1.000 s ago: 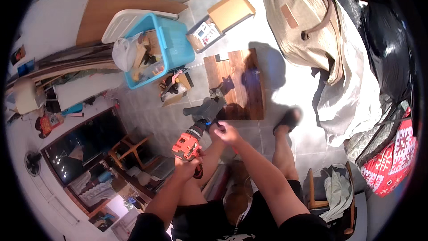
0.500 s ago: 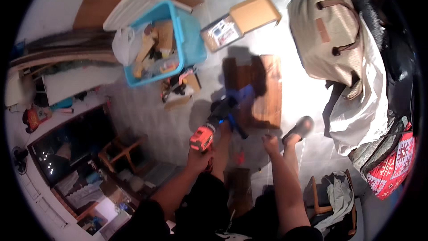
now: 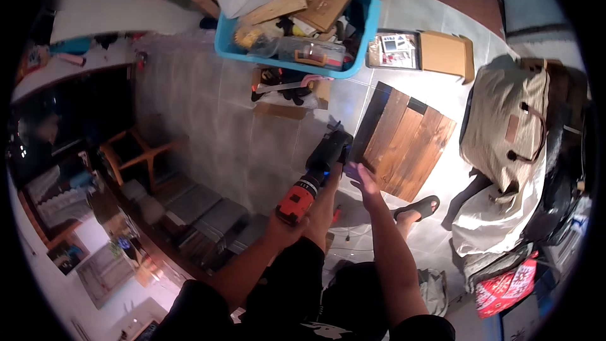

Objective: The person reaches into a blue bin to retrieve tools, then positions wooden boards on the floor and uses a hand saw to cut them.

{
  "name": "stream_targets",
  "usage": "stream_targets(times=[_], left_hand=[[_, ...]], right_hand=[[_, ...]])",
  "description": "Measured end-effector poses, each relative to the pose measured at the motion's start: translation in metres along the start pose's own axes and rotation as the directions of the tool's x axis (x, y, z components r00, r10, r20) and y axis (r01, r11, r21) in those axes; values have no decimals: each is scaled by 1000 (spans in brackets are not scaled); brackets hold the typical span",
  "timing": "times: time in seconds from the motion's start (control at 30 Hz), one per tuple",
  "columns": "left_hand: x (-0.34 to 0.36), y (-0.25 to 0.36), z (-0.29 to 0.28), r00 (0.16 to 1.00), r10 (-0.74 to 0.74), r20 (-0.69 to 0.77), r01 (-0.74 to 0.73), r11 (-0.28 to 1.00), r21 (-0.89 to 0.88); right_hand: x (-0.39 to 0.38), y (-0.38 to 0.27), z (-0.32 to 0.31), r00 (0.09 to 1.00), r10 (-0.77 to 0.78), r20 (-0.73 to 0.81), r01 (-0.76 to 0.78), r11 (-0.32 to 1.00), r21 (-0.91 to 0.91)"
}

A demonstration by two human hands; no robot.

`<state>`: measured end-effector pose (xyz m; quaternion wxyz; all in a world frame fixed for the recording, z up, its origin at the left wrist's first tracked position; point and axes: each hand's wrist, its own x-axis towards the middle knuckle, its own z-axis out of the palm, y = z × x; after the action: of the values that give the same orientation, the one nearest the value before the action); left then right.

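Orange drill, apparently with dark attachment

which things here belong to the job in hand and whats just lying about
Seemingly in the job:
drill, gripped by the left hand
black attachment on its front, near the open right hand
wooden panel, perhaps, being close by

Apparently lying about:
blue bin
open box
beige bag
red patterned bundle
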<state>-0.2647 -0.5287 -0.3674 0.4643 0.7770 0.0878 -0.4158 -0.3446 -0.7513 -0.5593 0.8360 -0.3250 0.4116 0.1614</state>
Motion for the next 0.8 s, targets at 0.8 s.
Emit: stream_targets(times=[0.8], left_hand=[[-71,1,34,876,444,-190,-372,871,323]], right_hand=[[-74,-78,98,1000,15,-21,-20,963,-267]])
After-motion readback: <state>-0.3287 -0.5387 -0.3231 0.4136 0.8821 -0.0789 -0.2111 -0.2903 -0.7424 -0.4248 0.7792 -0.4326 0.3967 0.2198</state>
